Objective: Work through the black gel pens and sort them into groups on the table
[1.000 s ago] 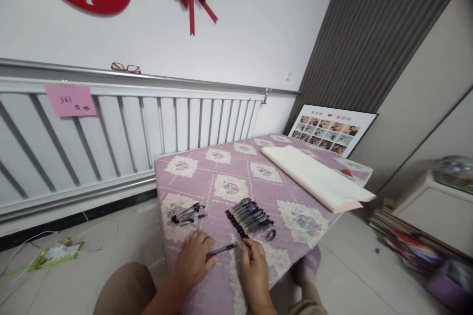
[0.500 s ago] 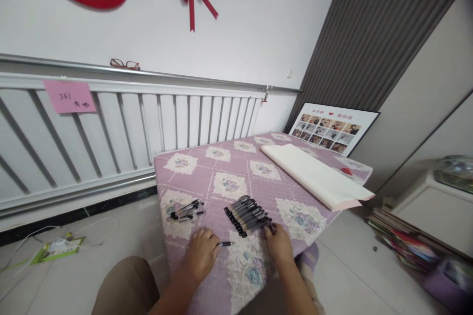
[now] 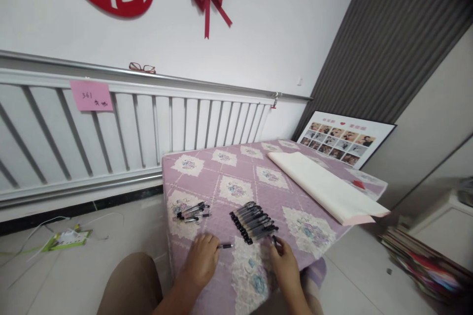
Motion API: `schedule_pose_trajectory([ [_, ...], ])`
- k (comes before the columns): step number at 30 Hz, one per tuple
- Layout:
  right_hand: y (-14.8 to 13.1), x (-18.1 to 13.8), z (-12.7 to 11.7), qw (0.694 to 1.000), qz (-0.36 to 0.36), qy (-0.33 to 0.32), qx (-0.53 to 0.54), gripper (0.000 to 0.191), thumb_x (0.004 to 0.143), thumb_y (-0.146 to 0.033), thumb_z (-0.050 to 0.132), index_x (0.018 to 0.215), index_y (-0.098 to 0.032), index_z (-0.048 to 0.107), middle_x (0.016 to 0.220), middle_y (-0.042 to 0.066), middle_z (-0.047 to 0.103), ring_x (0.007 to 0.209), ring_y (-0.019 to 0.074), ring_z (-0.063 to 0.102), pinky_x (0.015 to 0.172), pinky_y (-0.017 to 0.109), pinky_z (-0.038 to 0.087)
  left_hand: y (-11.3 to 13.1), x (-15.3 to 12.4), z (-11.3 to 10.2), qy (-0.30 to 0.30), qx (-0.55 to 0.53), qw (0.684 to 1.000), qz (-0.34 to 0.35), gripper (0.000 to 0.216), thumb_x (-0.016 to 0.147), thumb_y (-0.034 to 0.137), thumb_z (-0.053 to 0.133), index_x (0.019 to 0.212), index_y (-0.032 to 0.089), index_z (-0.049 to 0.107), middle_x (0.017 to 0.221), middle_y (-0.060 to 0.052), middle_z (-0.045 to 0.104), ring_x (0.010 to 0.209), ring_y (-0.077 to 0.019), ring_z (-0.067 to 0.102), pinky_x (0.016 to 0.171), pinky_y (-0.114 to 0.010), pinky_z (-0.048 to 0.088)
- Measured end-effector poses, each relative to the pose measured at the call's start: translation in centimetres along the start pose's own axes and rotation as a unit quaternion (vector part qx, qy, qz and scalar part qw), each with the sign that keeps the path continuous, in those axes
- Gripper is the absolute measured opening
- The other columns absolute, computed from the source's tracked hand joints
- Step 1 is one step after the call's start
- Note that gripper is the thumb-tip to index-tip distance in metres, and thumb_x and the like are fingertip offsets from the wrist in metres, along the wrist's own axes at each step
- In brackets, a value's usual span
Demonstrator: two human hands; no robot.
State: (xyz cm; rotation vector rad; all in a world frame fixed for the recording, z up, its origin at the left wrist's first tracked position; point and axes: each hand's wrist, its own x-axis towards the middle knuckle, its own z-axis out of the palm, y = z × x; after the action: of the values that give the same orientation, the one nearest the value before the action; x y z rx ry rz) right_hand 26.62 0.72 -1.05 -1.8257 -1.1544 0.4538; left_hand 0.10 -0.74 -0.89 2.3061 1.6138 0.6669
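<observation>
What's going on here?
A person sits at a cloth-covered table, working with pens. The left hand holds one pen, its free end pointing towards the right hand, which pinches a small black piece, probably a pen cap. The two are apart. A row of pens lies just beyond the right hand; a few loose pens lie beyond the left.

Pen row (image 3: pixel 254 222) on table (image 3: pixel 207 180), pen cluster (image 3: pixel 195 215) to its left, sheet (image 3: pixel 325 189) behind right, radiator (image 3: pixel 191 120) beyond table.
</observation>
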Motion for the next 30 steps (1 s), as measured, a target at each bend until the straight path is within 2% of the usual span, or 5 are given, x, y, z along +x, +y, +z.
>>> schedule_pose_trajectory([
  [7,-7.5,-1.8,6.1,0.989,-0.083,-0.094,0.082,0.043,0.076,-0.043,0.048,0.11,-0.016,0.054,0.068,0.001,0.063,0.059,0.0199,0.062,0.055,0.03,0.048,0.6,0.4,-0.1,-0.016,0.049,0.999,0.002,0.023,0.094,0.023,0.042,0.099,0.026,0.064,0.099,-0.005,0.061,0.097,-0.0241,0.05,0.086,-0.039,0.036],
  [11,-11.7,-2.1,10.1,0.969,-0.145,-0.193,0.042,0.019,0.071,-0.031,0.052,0.084,-0.02,0.061,0.067,0.001,0.065,0.067,0.02,0.063,0.063,0.029,0.047,0.6,0.5,0.3,-0.015,0.064,0.998,-0.002,0.028,0.094,0.021,0.039,0.097,0.022,0.066,0.099,-0.007,0.062,0.097,-0.0253,0.05,0.087,-0.041,0.037],
  [18,-13.4,-2.2,14.6,0.935,-0.181,-0.304,-0.002,0.006,0.063,-0.014,0.059,0.064,-0.019,0.06,0.066,-0.002,0.067,0.066,0.0157,0.061,0.064,0.023,0.045,0.2,0.8,0.8,-0.018,0.028,0.999,-0.001,0.032,0.091,0.018,0.04,0.109,0.021,0.066,0.108,-0.01,0.063,0.103,-0.0283,0.049,0.091,-0.046,0.037],
  [25,-13.4,-1.4,16.2,0.944,-0.181,-0.272,-0.048,0.008,0.062,-0.013,0.061,0.067,-0.02,0.062,0.068,-0.001,0.067,0.069,0.0177,0.061,0.069,0.027,0.045,0.5,0.9,0.0,-0.034,0.014,0.999,-0.015,0.031,0.088,0.016,0.042,0.105,0.019,0.068,0.108,-0.011,0.063,0.102,-0.0287,0.049,0.091,-0.047,0.036],
  [30,-12.9,-0.4,14.7,0.958,-0.191,-0.209,-0.037,0.013,0.065,-0.02,0.061,0.077,-0.019,0.066,0.081,0.005,0.069,0.082,0.022,0.062,0.08,0.032,0.045,0.3,1.0,0.5,-0.019,0.025,0.999,-0.009,0.029,0.091,0.019,0.04,0.101,0.022,0.067,0.102,-0.01,0.062,0.099,-0.0278,0.05,0.089,-0.046,0.036],
])
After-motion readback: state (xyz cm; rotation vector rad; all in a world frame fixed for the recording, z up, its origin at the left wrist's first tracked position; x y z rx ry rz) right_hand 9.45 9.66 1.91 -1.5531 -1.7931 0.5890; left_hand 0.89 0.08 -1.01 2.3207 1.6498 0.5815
